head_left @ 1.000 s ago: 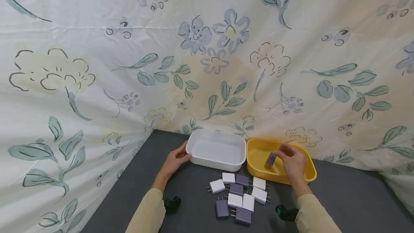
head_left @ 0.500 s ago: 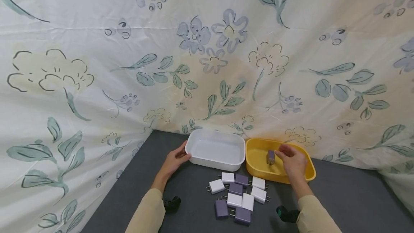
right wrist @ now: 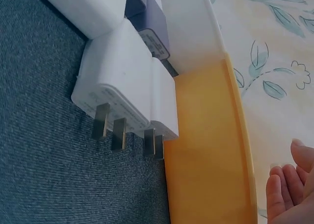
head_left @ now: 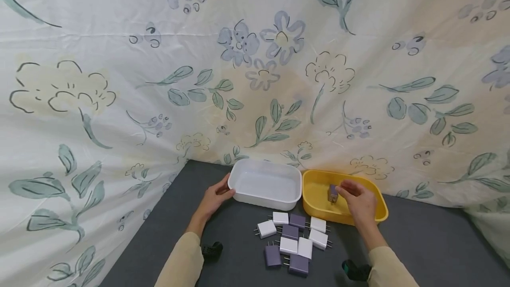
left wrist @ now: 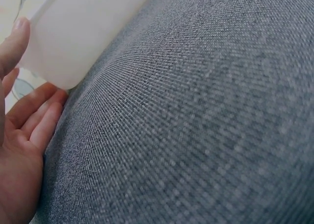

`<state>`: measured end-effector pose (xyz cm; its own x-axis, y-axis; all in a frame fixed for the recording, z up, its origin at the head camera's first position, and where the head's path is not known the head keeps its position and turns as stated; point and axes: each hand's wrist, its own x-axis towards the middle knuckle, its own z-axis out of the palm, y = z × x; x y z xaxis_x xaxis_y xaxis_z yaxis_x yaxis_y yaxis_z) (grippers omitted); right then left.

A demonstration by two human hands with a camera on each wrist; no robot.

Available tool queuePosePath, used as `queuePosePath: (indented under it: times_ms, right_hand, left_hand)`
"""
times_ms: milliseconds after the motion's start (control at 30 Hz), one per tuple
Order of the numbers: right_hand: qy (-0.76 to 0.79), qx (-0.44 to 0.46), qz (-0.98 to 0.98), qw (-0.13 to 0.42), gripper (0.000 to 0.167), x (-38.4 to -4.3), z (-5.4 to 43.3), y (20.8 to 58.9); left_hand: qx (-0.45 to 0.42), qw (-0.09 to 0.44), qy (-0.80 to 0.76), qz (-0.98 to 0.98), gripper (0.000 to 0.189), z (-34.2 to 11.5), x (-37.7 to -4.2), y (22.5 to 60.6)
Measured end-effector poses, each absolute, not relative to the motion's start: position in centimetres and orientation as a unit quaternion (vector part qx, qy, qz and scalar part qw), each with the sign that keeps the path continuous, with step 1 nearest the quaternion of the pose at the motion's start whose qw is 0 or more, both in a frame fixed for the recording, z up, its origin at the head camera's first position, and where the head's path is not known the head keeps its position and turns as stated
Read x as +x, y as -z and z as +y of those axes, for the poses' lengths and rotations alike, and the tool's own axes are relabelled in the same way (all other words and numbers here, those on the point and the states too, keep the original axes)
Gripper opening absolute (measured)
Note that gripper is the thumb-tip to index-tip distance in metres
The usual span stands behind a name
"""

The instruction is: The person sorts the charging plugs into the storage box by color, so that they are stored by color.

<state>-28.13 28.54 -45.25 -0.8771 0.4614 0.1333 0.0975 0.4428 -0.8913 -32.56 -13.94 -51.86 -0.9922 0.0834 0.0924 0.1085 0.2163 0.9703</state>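
Observation:
In the head view a purple charger plug (head_left: 332, 193) stands in the yellow tray (head_left: 318, 211). My right hand (head_left: 360, 200) hovers over this tray, its thumb and fingertips close beside the plug. The right wrist view has the fingers of that hand (right wrist: 292, 192) at the right edge, relaxed, with a gap under the thumb; the tray wall hides the plug there. My left hand (head_left: 214, 198) rests against the left end of the white tray (head_left: 264, 200), fingers fairly straight. In the left wrist view its fingers (left wrist: 41, 113) touch the tray's corner.
In front of the trays lie several white charger plugs (head_left: 266, 229) and purple charger plugs (head_left: 272, 256), grouped closely with prongs pointing various ways. The dark grey tabletop (head_left: 239, 251) carries everything. A flower-patterned cloth (head_left: 247, 101) hangs right behind the trays.
The purple plug, tilted at my right fingertips a second ago, now stands upright on the yellow tray's floor. My right hand has shifted only slightly; my left hand has stayed put.

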Motion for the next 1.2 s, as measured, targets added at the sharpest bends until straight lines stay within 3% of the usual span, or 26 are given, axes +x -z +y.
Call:
queuePosePath:
  times_ms: [433,700,1000,1200]
  right_hand:
    - [-0.550,-0.135,-0.804,0.178,0.040,-27.1,27.5,45.7]
    - [-0.582,-0.139,-0.778,0.192,0.042,-26.0,27.7,45.7]
    - [-0.576,-0.130,-0.781,0.201,0.040,-25.1,27.5,45.8]
    - [-0.590,-0.119,-0.771,0.208,0.040,-24.6,27.2,46.2]
  left_hand:
    - [-0.063,0.011,0.619,-0.783,0.076,-14.6,-32.5,51.7]
    - [-0.070,-0.017,0.637,-0.768,0.074,-14.2,-32.6,51.4]
    - [-0.066,0.006,0.617,-0.784,0.075,-14.0,-32.5,51.7]
    - [-0.076,-0.009,0.627,-0.775,0.074,-14.2,-32.1,50.9]
